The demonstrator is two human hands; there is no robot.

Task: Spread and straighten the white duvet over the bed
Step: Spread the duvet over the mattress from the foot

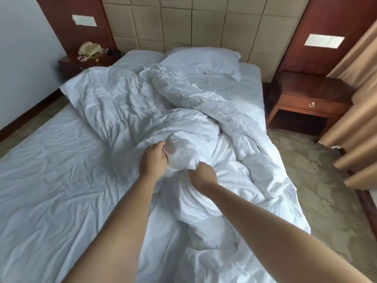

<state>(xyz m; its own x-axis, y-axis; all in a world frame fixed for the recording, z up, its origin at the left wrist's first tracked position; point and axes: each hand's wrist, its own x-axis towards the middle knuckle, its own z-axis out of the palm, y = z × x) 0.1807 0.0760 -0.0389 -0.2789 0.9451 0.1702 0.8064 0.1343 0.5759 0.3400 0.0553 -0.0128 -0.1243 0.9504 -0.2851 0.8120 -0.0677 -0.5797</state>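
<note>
The white duvet (pixel 126 99) lies crumpled in a heap down the right half of the bed (pixel 40 180), with one part thrown over the left edge near the head end. A bunched lump of it rises in the middle. My left hand (pixel 155 158) grips the left side of that lump, fingers dug into the cloth. My right hand (pixel 203 175) grips the fabric just below and to the right of it. Both arms reach forward from the foot of the bed. The fitted sheet on the left half lies bare and wrinkled.
A white pillow (pixel 201 60) rests against the padded headboard (pixel 183 23). A wooden nightstand (pixel 306 99) stands right of the bed, another (pixel 85 62) with a telephone at the left. Beige curtains (pixel 359 119) hang at the right. Patterned carpet (pixel 318 180) runs beside the bed.
</note>
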